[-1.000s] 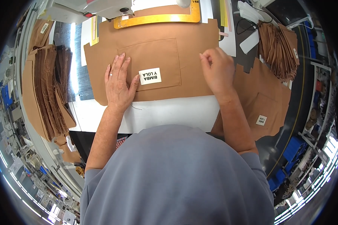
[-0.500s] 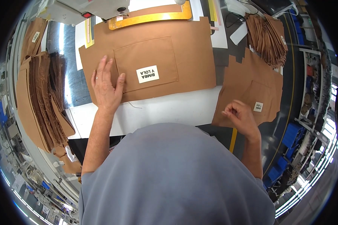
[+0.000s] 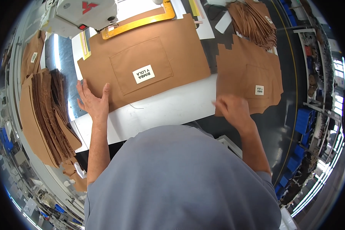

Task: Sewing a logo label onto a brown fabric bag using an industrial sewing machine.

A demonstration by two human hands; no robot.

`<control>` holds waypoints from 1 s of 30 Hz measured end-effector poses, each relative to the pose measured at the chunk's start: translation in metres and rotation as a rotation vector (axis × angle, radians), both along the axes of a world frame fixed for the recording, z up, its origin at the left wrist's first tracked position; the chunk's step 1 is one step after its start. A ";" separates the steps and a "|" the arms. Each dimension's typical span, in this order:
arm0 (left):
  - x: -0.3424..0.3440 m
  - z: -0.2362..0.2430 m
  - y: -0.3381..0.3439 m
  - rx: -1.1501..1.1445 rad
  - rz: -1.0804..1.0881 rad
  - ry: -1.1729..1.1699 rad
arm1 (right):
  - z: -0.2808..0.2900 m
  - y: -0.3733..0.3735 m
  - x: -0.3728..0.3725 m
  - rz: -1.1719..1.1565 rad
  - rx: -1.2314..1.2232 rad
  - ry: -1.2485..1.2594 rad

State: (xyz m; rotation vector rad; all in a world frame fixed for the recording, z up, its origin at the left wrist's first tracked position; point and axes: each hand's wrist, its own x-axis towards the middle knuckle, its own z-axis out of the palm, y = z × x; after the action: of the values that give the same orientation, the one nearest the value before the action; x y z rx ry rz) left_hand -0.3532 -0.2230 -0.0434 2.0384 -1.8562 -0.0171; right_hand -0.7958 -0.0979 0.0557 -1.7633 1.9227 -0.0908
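Observation:
A brown fabric panel point(image 3: 188, 46) with a stitched pocket and a white label lies on the white work surface, its far edge under a yellow frame point(image 3: 142, 23). At its near left corner is my left hand point(image 3: 94, 101), open, with fingers and thumb spread. A second brown panel point(image 3: 234, 73) with a similar label lies to the right. Over that panel's near left edge is my right hand point(image 3: 235, 111), slightly blurred, its fingers curled together. Whether it pinches the panel's edge is hidden.
The white sewing machine head point(image 3: 80, 17) stands at the far left. A stack of brown pieces point(image 3: 46, 111) lies on the left, and a fanned pile of panels point(image 3: 253, 23) at the far right. Near that pile are a white flat device point(image 3: 223, 22) and a loose thread point(image 3: 137, 107) lies nearer me.
My left hand has slid left to the panel's corner with its fingers spread wider. My right hand has shifted left relative to the second panel's label, toward its edge. The whole view has turned slightly.

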 end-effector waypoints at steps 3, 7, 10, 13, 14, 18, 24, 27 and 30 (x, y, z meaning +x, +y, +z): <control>-0.003 0.003 0.002 0.086 0.038 0.038 | -0.028 -0.060 0.021 -0.171 -0.335 -0.021; -0.010 -0.003 0.008 0.078 0.013 0.065 | -0.066 -0.111 0.037 -0.147 -0.500 0.244; -0.007 -0.004 0.016 0.043 -0.048 0.088 | -0.080 -0.121 0.057 -0.073 -0.551 0.198; 0.008 -0.012 0.027 -0.154 -0.185 0.122 | -0.069 -0.126 0.068 -0.162 -0.467 -0.055; 0.012 -0.010 0.031 -0.026 -0.115 0.317 | -0.065 -0.127 0.066 -0.203 -0.435 -0.226; -0.037 0.013 0.026 0.160 -0.144 0.922 | -0.037 -0.118 0.018 -0.322 -0.578 -0.434; -0.175 0.049 0.024 0.283 -0.428 0.828 | 0.039 -0.053 -0.098 -0.558 -0.802 -0.302; -0.248 0.068 0.032 0.474 -0.590 0.986 | 0.051 0.007 -0.164 -0.758 -0.901 -0.335; -0.288 0.081 0.042 0.550 -0.730 0.949 | 0.030 0.067 -0.222 -0.893 -0.822 -0.050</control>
State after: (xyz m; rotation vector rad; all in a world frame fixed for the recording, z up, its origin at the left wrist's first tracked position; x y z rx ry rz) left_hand -0.6412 -0.1807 0.0373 1.0751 -1.8546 -1.5165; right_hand -1.0182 -0.0312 0.0857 -1.0833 2.6901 -1.3722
